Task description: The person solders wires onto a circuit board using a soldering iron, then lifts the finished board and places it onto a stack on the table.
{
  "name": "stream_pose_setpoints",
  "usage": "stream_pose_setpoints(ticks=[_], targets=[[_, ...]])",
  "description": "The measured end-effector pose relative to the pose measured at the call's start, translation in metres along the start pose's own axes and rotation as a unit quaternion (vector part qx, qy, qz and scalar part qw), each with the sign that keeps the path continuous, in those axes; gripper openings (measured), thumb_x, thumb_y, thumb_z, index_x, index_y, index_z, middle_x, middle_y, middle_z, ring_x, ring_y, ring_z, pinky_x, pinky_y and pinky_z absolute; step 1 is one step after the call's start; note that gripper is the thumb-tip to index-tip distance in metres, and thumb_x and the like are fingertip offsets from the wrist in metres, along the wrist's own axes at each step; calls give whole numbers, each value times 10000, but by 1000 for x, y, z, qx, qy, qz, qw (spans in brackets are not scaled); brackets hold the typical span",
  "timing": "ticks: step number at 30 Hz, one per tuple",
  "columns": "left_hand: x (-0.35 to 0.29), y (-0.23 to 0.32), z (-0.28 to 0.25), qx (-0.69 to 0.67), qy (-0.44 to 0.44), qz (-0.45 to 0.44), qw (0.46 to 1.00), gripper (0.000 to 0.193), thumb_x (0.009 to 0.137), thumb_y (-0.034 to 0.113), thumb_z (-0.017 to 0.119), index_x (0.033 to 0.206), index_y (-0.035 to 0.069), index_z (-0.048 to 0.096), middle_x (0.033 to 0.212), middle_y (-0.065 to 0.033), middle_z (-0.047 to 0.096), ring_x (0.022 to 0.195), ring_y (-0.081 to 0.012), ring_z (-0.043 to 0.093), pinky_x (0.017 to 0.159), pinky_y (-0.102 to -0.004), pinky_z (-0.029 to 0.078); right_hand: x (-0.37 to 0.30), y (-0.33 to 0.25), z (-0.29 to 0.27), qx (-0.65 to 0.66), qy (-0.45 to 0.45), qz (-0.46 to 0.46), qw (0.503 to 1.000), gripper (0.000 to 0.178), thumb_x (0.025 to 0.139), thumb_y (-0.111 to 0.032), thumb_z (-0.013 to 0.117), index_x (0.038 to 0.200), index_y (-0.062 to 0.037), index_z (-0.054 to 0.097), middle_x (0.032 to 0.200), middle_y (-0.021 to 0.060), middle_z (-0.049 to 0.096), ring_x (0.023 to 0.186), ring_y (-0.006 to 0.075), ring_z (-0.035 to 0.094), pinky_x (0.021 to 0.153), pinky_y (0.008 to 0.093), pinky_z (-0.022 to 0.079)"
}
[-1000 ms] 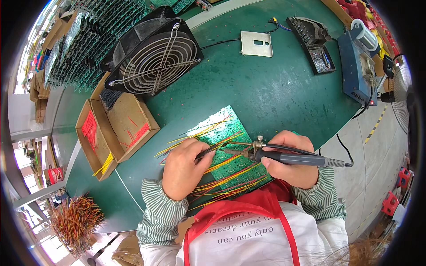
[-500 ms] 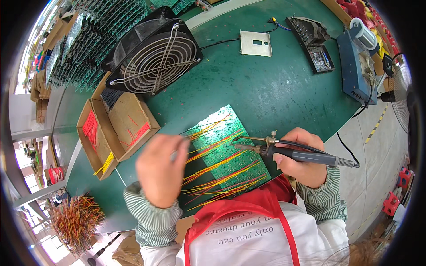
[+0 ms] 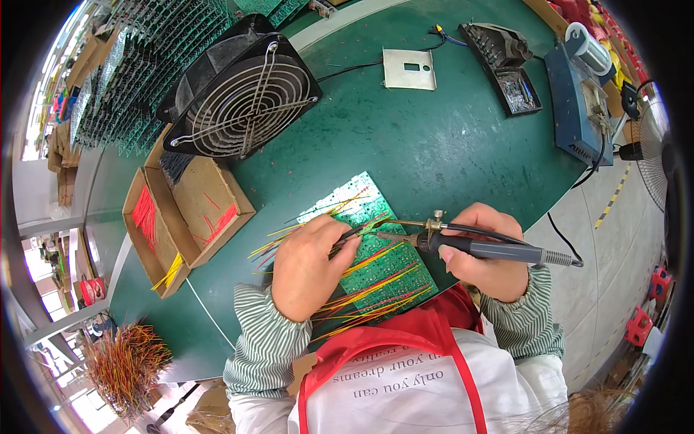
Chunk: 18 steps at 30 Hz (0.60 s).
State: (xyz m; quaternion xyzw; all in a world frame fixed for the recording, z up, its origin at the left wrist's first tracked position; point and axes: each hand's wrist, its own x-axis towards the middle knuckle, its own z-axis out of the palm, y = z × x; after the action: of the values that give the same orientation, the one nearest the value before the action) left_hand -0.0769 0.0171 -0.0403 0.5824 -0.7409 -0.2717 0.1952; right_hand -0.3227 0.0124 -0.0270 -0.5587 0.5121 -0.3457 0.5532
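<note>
**Handling the circuit-board panel [image 3: 405, 278]**

The left hand [image 3: 303, 271] was at the panel's left side, thumb and forefinger pinched on a dark slender item [image 3: 351, 233]; whether this was a wire or a tool could not be told. The right hand [image 3: 502, 278] gripped the grey handle of a soldering iron [image 3: 506, 251], its tip directed left over the panel. A thin brass-coloured tube [image 3: 410, 223] ran just above the tip. The hands were apart, facing each other; contact between tip and panel could not be confirmed.

The panel lay at a slant on the green workbench [image 3: 477, 152], its near end beside the red apron [image 3: 365, 340]. It was judged light, thin and stiff. The right long edge, free of overhanging wires, offered the best hold. The yellow and red wires [image 3: 365, 292] were judged light and springy; lifting by them would have risked straining any joints. The iron was best held by its handle only, the tip presumably being hot.

The panel was green, rectangular and densely dotted with pale spots, with white glare toward its far end. Wire bundles fanned across it and projected past its left edge.

Farther left stood a divided cardboard box [image 3: 225, 236]; beyond it, a black fan [image 3: 249, 108] with a wire guard.
</note>
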Motion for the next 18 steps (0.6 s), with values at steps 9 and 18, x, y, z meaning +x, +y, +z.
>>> stream_pose_setpoints(ticks=[9,18], targets=[[0,-1,-1,-6,-5,-5,1000,130,762,82,698,826,-13,635,728,-97,584,594,-216,555,543,-312,436,-2,1,-5,-2,15,-20,1000,198,704,-97,715,831,11,609,681,42,633,602,75,585,553,226,461],[-2,5,-46,138,159,-61,976,101,807,68,656,878,-4,650,800,-118,648,647,-236,612,576,-316,483,-7,0,-12,-2,29,11,1000,198,699,-103,705,830,9,608,669,49,634,596,80,587,559,225,465]])
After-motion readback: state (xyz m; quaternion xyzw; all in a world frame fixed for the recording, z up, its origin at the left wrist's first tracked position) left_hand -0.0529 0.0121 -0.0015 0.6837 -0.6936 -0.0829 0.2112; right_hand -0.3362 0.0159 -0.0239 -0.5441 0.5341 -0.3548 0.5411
